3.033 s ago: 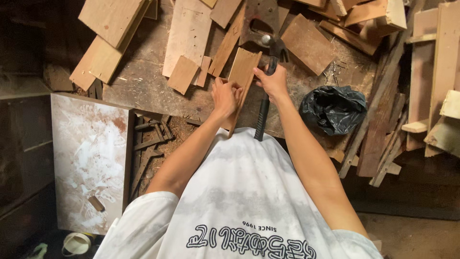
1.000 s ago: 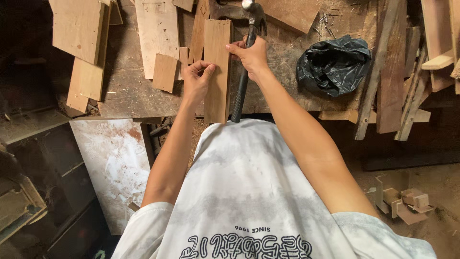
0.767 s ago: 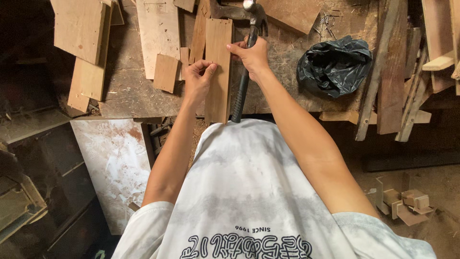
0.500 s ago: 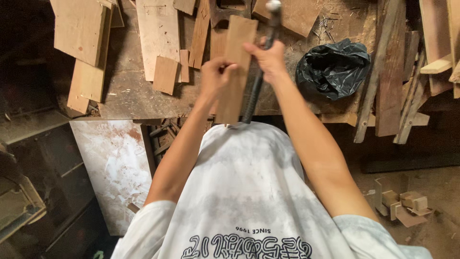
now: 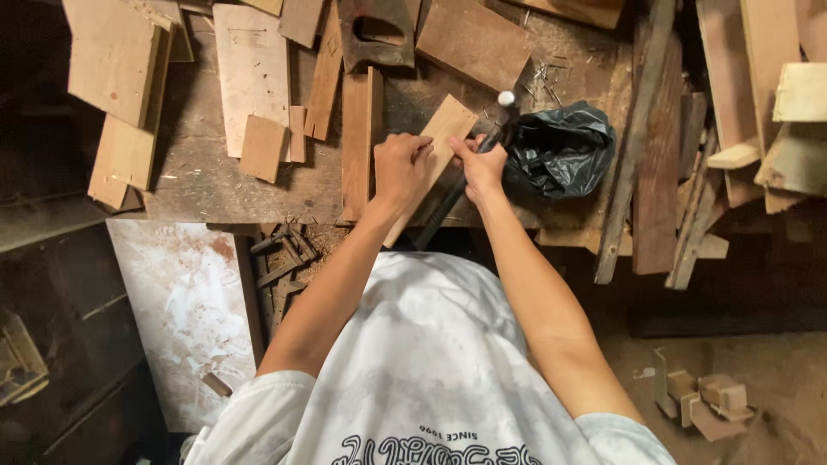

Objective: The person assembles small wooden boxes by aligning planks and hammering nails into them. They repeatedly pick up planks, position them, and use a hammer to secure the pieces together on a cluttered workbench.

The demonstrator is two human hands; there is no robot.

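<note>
Head view: the left hand (image 5: 401, 169) has its grip clamped on a pale wooden board (image 5: 433, 155) that lies tilted across the near edge of the bench (image 5: 198, 185). The right hand (image 5: 480, 165) grips closed around a dark hammer (image 5: 482, 146), pinched against the board's right edge. Just right of that grip sits a crumpled black plastic bag (image 5: 560, 146). Left of the grips stands a long upright plank (image 5: 356, 138), nearly touching. Scrap boards crowd the bench beyond; open room lies only below the bench edge.
</note>
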